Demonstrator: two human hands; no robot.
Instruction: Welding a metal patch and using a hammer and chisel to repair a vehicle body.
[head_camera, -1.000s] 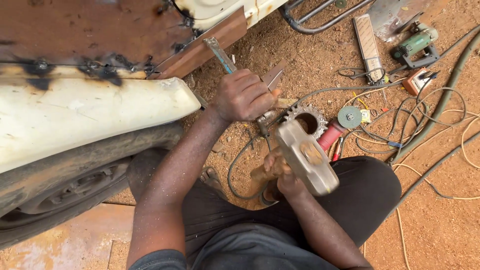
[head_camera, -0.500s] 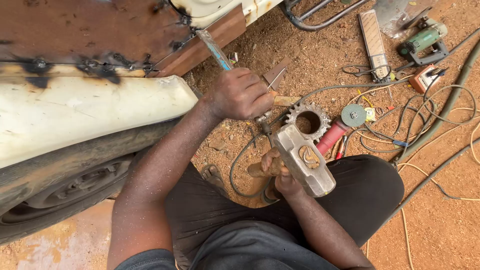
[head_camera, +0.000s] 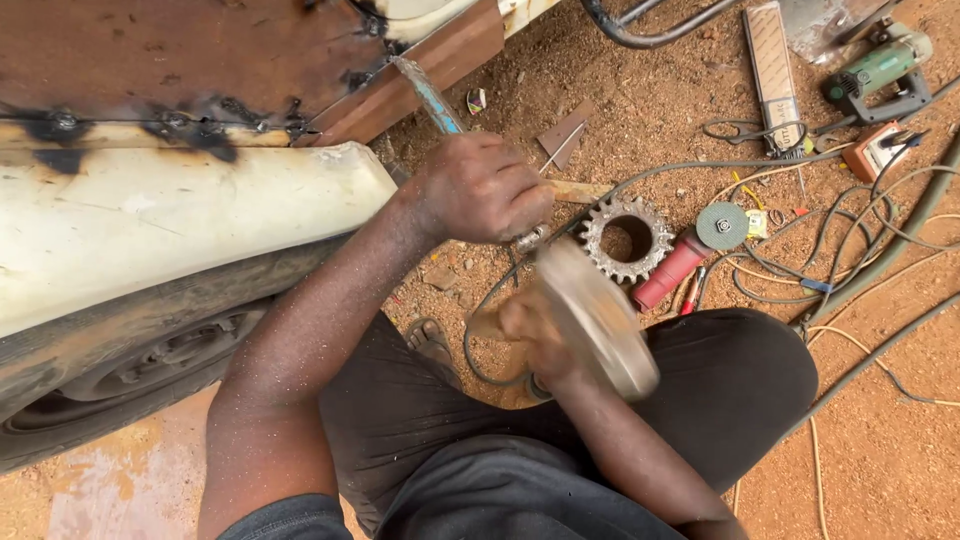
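At the middle of the frame, the left hand (head_camera: 480, 190) had its fingers clamped on a stiff metal chisel (head_camera: 430, 95); the right hand (head_camera: 530, 335), fingers wrapped tight, gripped a heavy-looking hammer (head_camera: 595, 320) by its handle

Look at the upper right of the frame: you have a green power tool (head_camera: 880, 68), tangled cables (head_camera: 850, 230) and a grinding disc (head_camera: 722, 225) on red dirt; the white car panel (head_camera: 170, 225) fills the left.
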